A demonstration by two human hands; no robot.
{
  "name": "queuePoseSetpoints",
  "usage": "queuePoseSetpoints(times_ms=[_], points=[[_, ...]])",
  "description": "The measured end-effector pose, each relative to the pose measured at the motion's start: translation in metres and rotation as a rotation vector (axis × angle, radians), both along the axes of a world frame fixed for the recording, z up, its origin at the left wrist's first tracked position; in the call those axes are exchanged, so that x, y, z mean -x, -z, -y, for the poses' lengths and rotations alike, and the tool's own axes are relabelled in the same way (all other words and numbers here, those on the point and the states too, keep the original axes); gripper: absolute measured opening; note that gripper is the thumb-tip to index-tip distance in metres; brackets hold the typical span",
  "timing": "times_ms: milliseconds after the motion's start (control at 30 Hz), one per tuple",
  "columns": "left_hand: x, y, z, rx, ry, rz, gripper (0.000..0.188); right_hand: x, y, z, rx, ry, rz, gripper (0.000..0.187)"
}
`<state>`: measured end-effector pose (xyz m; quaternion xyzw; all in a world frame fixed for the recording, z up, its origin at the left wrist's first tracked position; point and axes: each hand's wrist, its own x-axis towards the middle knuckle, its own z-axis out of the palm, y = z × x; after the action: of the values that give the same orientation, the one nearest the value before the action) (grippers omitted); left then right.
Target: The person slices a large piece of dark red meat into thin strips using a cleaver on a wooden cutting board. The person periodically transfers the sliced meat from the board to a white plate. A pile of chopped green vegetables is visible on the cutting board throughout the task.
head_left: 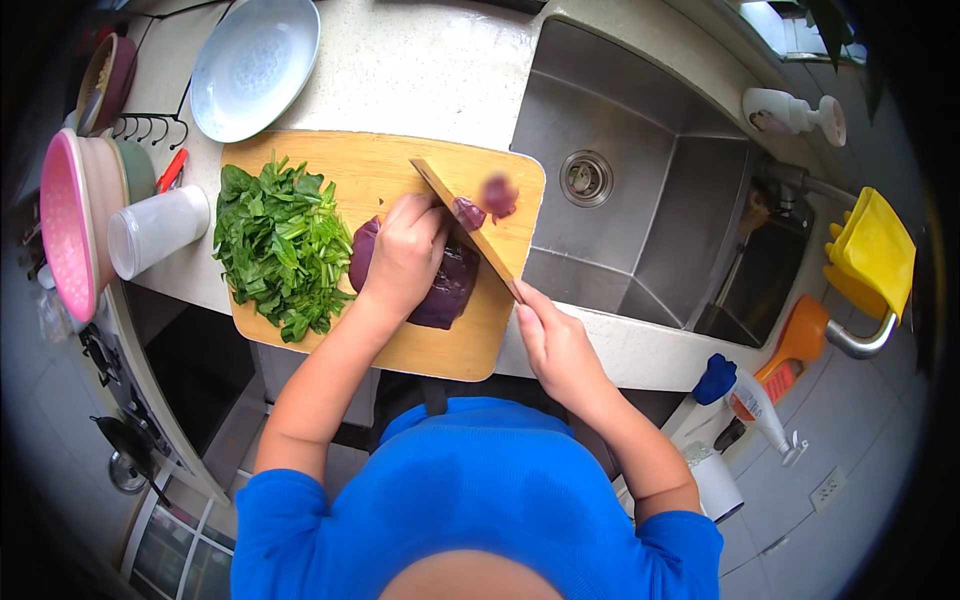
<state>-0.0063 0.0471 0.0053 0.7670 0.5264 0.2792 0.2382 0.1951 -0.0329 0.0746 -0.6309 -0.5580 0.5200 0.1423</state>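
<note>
A slab of dark purple, glossy meat that looks like liver [443,290] lies on the wooden cutting board [350,150]. My left hand [405,250] presses on it with curled fingers, close beside the blade. My right hand [560,345] is closed round the handle of a kitchen knife [470,225], whose blade slants away to the far left across the meat's edge. One cut slice [468,213] lies against the blade's right side, and another piece [500,195], partly blurred, is just beyond it. Chopped leafy greens [285,240] are heaped on the board's left part.
A steel sink [640,130] adjoins the board on the right, with yellow gloves [870,250] hung over the tap. A pale blue plate [255,70] stands behind the board. At left are a white plastic container [160,232], a pink basin [68,225] and a red-handled tool [172,170].
</note>
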Motion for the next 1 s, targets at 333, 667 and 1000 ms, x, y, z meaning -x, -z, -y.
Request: queuePoseSetpoints(times_ms=[333,667,1000], points=[[0.005,-0.002,-0.004,-0.006,-0.049,0.017,0.011,-0.022,-0.021,0.021,0.158,0.095,-0.131,0.042],[-0.049,-0.020,-0.013,0.154,0.156,-0.115,0.042,-0.063,-0.012,0.039,0.329,0.536,-0.516,0.054],[-0.046,0.004,-0.024,0.076,0.258,-0.129,0.016,-0.062,-0.020,0.037,0.329,0.526,-0.549,0.053]])
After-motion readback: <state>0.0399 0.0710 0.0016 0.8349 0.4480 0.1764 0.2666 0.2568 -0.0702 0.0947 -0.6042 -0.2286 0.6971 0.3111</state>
